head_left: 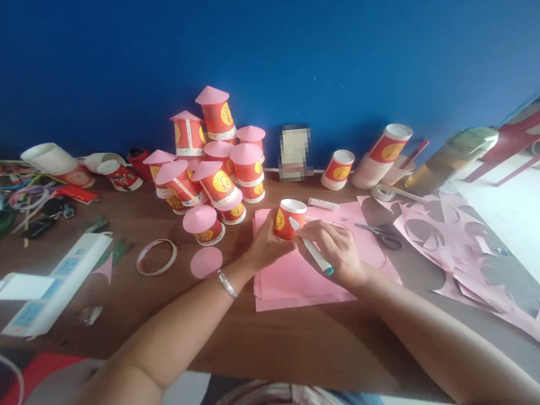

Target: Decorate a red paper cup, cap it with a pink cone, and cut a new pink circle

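Two bare arms reach over the brown wooden table (284,347). One small red paper cup (289,218) stands upside down on a stack of pink paper sheets (296,276). My left hand (267,244) is curled around the cup's side. My right hand (336,247) is closed on a white marker pen (311,247), tip beside the cup. Grey scissors (380,233) lie just right. Behind stands a pile of red cups with pink cone hats (213,163).
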`<state>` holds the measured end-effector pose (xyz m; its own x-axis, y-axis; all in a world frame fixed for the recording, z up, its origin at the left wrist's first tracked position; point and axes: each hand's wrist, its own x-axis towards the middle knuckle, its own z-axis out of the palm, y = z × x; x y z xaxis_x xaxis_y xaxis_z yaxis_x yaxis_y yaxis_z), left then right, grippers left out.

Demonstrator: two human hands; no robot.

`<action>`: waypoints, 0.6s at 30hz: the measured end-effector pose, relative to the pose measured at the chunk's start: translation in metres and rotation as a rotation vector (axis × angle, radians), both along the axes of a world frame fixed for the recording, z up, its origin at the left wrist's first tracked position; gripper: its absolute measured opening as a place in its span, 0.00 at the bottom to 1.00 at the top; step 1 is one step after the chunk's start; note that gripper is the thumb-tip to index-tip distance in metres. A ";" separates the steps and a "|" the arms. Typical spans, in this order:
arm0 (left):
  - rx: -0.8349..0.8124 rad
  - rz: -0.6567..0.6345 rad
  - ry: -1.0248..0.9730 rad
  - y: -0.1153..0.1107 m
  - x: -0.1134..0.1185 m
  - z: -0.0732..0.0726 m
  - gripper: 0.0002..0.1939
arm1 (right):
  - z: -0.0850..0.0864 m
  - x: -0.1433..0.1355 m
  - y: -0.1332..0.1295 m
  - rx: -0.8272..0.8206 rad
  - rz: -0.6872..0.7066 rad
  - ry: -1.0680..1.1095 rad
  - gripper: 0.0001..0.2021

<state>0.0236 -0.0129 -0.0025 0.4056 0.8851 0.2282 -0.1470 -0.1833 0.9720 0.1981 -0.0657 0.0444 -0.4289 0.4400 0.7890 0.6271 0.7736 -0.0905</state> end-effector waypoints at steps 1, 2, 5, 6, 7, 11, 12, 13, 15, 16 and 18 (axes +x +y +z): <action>-0.006 -0.012 -0.009 0.000 0.000 0.000 0.29 | 0.000 0.000 0.000 0.001 -0.001 0.002 0.08; -0.014 -0.023 -0.016 0.000 0.001 0.001 0.29 | 0.001 0.000 0.000 0.002 -0.003 0.000 0.08; -0.013 -0.025 -0.014 -0.001 0.000 0.003 0.28 | 0.002 0.001 0.000 -0.011 0.001 -0.026 0.07; -0.010 -0.023 -0.009 -0.001 0.000 0.004 0.27 | 0.002 0.001 0.000 -0.018 0.001 -0.033 0.07; -0.007 -0.021 -0.003 -0.001 -0.001 0.004 0.27 | 0.002 0.002 0.000 -0.023 0.000 -0.036 0.07; -0.023 -0.013 0.021 0.000 -0.004 0.001 0.27 | 0.002 0.004 0.000 -0.041 0.002 -0.028 0.07; -0.030 -0.014 0.028 0.000 -0.005 0.000 0.26 | 0.002 0.005 -0.001 -0.046 0.004 -0.021 0.07; -0.040 -0.020 0.031 0.000 -0.005 0.000 0.26 | 0.001 0.005 0.000 -0.048 0.002 -0.012 0.07; -0.066 -0.041 0.015 0.001 -0.005 0.002 0.27 | 0.002 0.006 0.000 -0.047 -0.001 0.008 0.07; -0.082 -0.053 0.001 0.000 -0.005 0.004 0.28 | 0.002 0.006 0.000 -0.045 -0.004 0.016 0.08; -0.108 -0.073 -0.012 0.000 -0.004 0.009 0.29 | 0.003 0.006 0.000 -0.041 -0.016 0.023 0.08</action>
<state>0.0193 -0.0132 0.0063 0.4674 0.8732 0.1378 -0.1674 -0.0656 0.9837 0.2045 -0.0657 0.0476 -0.4030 0.4787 0.7800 0.6371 0.7586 -0.1364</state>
